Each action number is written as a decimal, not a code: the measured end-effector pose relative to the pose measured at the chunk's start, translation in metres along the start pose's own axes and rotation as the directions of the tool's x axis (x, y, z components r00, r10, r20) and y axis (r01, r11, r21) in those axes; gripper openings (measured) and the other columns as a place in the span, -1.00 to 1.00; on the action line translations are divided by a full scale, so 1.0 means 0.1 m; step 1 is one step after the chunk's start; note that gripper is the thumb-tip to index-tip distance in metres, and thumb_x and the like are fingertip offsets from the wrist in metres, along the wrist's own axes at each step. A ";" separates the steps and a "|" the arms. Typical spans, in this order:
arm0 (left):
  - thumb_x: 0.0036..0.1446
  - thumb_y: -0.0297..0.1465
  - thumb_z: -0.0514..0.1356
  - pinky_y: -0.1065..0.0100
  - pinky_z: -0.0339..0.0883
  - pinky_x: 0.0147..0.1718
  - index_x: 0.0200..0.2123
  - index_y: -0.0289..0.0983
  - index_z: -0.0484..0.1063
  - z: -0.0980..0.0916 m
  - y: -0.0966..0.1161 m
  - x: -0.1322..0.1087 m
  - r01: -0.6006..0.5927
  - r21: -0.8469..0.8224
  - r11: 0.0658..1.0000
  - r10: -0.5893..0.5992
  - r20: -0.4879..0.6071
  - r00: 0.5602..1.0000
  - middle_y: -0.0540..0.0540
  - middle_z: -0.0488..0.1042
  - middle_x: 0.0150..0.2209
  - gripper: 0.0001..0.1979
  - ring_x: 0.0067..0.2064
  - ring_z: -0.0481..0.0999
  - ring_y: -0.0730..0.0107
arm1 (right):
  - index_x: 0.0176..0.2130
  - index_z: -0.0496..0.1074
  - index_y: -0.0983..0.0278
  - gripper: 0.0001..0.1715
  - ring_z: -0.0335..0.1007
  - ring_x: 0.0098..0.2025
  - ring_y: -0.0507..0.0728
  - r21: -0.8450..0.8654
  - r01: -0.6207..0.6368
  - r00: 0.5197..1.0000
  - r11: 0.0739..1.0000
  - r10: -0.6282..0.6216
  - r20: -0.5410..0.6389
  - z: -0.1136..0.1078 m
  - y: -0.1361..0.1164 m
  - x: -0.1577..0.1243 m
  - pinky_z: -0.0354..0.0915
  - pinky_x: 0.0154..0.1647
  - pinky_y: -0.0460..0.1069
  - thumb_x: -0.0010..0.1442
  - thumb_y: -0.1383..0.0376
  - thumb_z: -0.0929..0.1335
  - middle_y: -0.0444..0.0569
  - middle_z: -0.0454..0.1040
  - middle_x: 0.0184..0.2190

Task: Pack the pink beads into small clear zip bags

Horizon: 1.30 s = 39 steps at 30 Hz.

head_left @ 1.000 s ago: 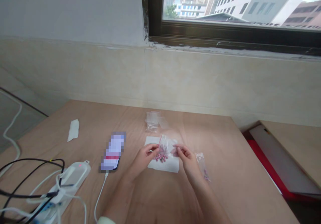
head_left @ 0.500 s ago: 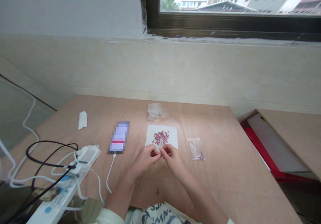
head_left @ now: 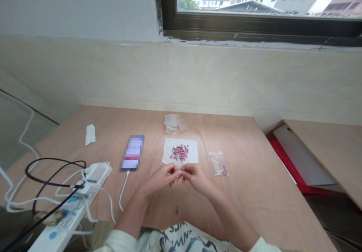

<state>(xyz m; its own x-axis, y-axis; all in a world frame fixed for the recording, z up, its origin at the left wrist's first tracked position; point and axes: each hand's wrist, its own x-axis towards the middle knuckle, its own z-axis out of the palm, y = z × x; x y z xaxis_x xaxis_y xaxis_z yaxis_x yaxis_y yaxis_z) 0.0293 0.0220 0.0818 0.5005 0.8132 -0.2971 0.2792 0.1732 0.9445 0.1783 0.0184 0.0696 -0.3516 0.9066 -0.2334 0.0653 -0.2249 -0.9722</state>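
A heap of small pink and dark beads (head_left: pixel 180 152) lies on a white sheet of paper (head_left: pixel 193 146) in the middle of the table. Just in front of the paper, my left hand (head_left: pixel 166 175) and my right hand (head_left: pixel 195 176) meet at the fingertips. Both hands are closed in a pinch, thumbs against forefingers. Whatever sits between the fingers is too small to make out. To the right of my right hand is a clear plastic bag (head_left: pixel 217 162) with a few beads in its lower corner.
Behind the paper lie clear plastic bags (head_left: pixel 172 124). A phone (head_left: pixel 132 153) on a white cable is at the left, near a power strip (head_left: pixel 96 173) with tangled black and white cords. A white scrap (head_left: pixel 90 134) lies at the far left of the wooden table (head_left: pixel 249 191).
My pinched fingers have shifted slightly, and the left fingertips now hang lower beneath the meeting point. The whole view has moved a little; the beads and bags stay in place.
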 end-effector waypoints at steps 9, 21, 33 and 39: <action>-0.09 -0.44 -0.02 0.54 0.04 -0.68 -0.65 -0.31 0.20 -0.15 0.05 0.05 0.030 0.373 0.927 0.025 -0.141 0.990 0.11 0.13 -0.66 -0.84 -0.62 0.18 0.58 | -0.69 0.25 0.32 -0.87 0.15 -0.68 -0.04 -0.130 -0.149 0.961 0.980 0.113 -0.251 -0.02 -0.04 0.07 0.05 -0.64 -0.15 -0.19 0.43 0.21 -0.17 0.28 -0.77; -0.11 -0.60 -0.04 0.25 0.02 0.03 -0.07 -0.27 0.15 -0.17 0.10 0.12 -0.167 0.513 0.842 0.301 -0.190 0.935 -0.14 0.21 -0.05 -0.55 0.04 0.15 0.34 | -0.69 0.17 0.30 -0.87 0.07 -0.65 -0.06 -0.279 -0.022 0.966 0.960 -0.052 -0.255 0.08 -0.09 0.14 -0.04 -0.63 -0.16 -0.17 0.41 0.21 -0.22 0.16 -0.75; -0.09 -0.34 0.16 0.22 0.07 0.02 -0.06 -0.22 0.17 -0.26 0.01 0.17 -0.059 0.431 0.901 0.168 -0.220 0.961 -0.11 0.26 -0.02 -0.53 0.04 0.21 0.25 | -0.46 0.33 0.31 -0.78 0.18 -0.62 -0.03 -0.075 -0.018 0.959 0.997 -0.004 -0.285 -0.34 0.13 0.52 0.13 -0.59 -0.11 -0.01 0.21 0.21 -0.08 0.38 -0.54; -0.19 -0.35 0.24 0.19 0.08 -0.02 -0.10 -0.26 0.21 -0.32 -0.10 0.28 -0.009 0.553 0.833 0.194 -0.277 0.941 -0.14 0.30 -0.09 -0.49 -0.01 0.22 0.20 | -0.42 0.42 0.32 -0.85 0.27 -0.40 0.04 -0.614 -0.028 0.903 0.789 -0.244 -0.355 -0.65 0.42 0.97 0.18 -0.30 -0.06 -0.05 0.39 0.26 0.00 0.35 -0.42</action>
<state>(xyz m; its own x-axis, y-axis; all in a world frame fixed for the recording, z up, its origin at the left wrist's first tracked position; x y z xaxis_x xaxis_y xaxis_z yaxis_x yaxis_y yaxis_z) 0.0145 0.0611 0.0690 0.2980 0.9528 -0.0572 0.6816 -0.1705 0.7116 0.2072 0.1200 0.0049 -0.0019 0.9998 0.0190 0.6346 0.0159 -0.7727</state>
